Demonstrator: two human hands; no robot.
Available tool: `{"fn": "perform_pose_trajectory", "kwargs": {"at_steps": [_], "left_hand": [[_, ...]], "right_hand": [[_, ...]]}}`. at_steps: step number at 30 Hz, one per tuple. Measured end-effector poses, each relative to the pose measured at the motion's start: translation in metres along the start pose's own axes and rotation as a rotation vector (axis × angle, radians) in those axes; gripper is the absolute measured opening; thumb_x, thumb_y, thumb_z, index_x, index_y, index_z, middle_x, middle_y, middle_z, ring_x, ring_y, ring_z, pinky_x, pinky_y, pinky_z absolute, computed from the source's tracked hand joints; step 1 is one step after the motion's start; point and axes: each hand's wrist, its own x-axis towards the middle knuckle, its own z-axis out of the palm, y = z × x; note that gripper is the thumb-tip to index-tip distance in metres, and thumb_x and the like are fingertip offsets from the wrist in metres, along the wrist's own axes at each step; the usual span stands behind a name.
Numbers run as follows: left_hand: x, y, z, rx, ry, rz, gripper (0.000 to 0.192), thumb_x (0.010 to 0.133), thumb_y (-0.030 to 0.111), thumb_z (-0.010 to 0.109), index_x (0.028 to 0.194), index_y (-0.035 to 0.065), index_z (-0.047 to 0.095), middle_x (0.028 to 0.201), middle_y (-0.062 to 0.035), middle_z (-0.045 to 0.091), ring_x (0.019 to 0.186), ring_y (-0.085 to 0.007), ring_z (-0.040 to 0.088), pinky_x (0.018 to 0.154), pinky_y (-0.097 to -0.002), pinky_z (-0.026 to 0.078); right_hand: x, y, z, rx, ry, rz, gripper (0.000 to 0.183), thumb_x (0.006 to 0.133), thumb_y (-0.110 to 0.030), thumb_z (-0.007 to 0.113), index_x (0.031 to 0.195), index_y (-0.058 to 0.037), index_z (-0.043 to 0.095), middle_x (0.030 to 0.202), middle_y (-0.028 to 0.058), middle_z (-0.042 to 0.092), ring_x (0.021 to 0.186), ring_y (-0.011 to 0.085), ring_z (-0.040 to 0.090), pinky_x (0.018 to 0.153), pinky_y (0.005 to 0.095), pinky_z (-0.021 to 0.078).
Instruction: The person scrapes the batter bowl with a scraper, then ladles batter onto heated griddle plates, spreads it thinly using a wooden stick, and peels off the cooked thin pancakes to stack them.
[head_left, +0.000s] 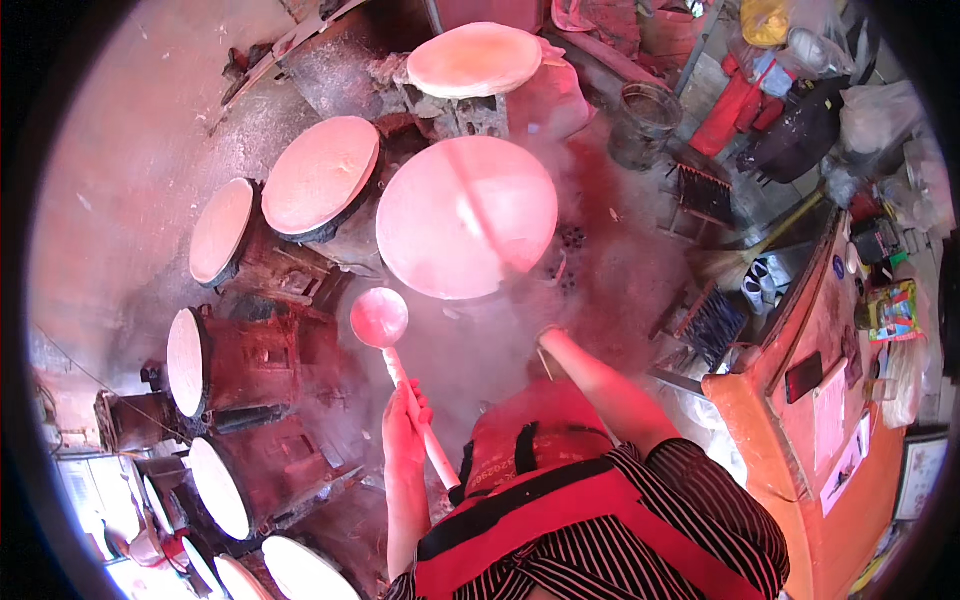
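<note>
A long-handled ladle with a round bowl is gripped by its pale handle in my left hand. Its bowl is just below a large round pale disc. A darker diagonal band crosses that disc; whether it is a shadow or a rod is unclear. Steam blurs my right hand, which reaches towards the disc's lower right edge. Fingers and any hold there are hidden. Near the right wrist hangs a thin pale strip. I wear a red apron.
Drum-like stands with round pale tops line the left. Another pale disc is at the back. On the right are a bucket, small stools, a broom and an orange-sided table holding a phone and papers.
</note>
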Motion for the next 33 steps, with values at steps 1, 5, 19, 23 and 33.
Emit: {"fn": "perform_pose_trajectory", "kwargs": {"at_steps": [1, 5, 19, 23, 33], "left_hand": [[0.001, 0.003, 0.001, -0.001, -0.009, -0.014, 0.031, 0.097, 0.025, 0.049, 0.110, -0.0024, 0.051, 0.087, -0.0034, 0.046, 0.068, -0.0094, 0.044, 0.053, -0.0217, 0.039], [-0.003, 0.018, -0.017, -0.005, -0.007, -0.021, 0.030, 0.097, 0.025, 0.048, 0.107, -0.0025, 0.050, 0.085, -0.0027, 0.046, 0.063, -0.0079, 0.042, 0.049, -0.0201, 0.037], [-0.017, 0.014, 0.018, 0.267, -0.164, -0.060, 0.027, 0.097, 0.034, 0.046, 0.093, 0.0086, 0.053, 0.069, 0.0064, 0.041, 0.051, -0.0042, 0.035, 0.044, -0.0202, 0.028], [0.010, 0.019, 0.023, 0.319, -0.127, -0.063, 0.027, 0.097, 0.034, 0.044, 0.090, 0.0091, 0.052, 0.065, 0.0066, 0.040, 0.052, -0.0045, 0.036, 0.044, -0.0214, 0.030], [0.213, -0.028, 0.023, 0.521, -0.385, 0.181, 0.012, 0.087, 0.015, 0.051, 0.079, 0.0058, 0.051, 0.068, -0.0059, 0.050, 0.054, -0.0191, 0.049, 0.048, -0.0311, 0.041]], "right_hand": [[0.000, 0.002, 0.007, -0.083, 0.000, -0.045, 0.054, 0.088, -0.040, 0.053, 0.133, -0.0110, 0.048, 0.094, 0.0169, 0.067, 0.087, 0.0290, 0.064, 0.078, 0.0383, 0.0505], [-0.016, -0.052, -0.051, -0.008, -0.371, 0.217, 0.057, 0.087, -0.037, 0.052, 0.139, -0.0167, 0.039, 0.110, 0.0131, 0.064, 0.095, 0.0293, 0.064, 0.085, 0.0424, 0.0491], [0.060, -0.016, -0.062, 0.190, -0.031, 0.112, 0.030, 0.088, -0.014, 0.058, 0.117, -0.0075, 0.063, 0.097, 0.0030, 0.066, 0.084, 0.0102, 0.060, 0.070, 0.0270, 0.0481], [0.007, -0.006, -0.073, 0.180, -0.349, 0.014, 0.035, 0.088, -0.022, 0.059, 0.121, -0.0096, 0.060, 0.107, 0.0077, 0.064, 0.096, 0.0132, 0.058, 0.082, 0.0288, 0.0448], [-0.101, 0.006, 0.018, 0.608, -0.097, 0.467, 0.029, 0.091, -0.017, 0.055, 0.117, -0.0065, 0.061, 0.073, 0.0005, 0.060, 0.057, 0.0095, 0.053, 0.052, 0.0236, 0.0448]]}}
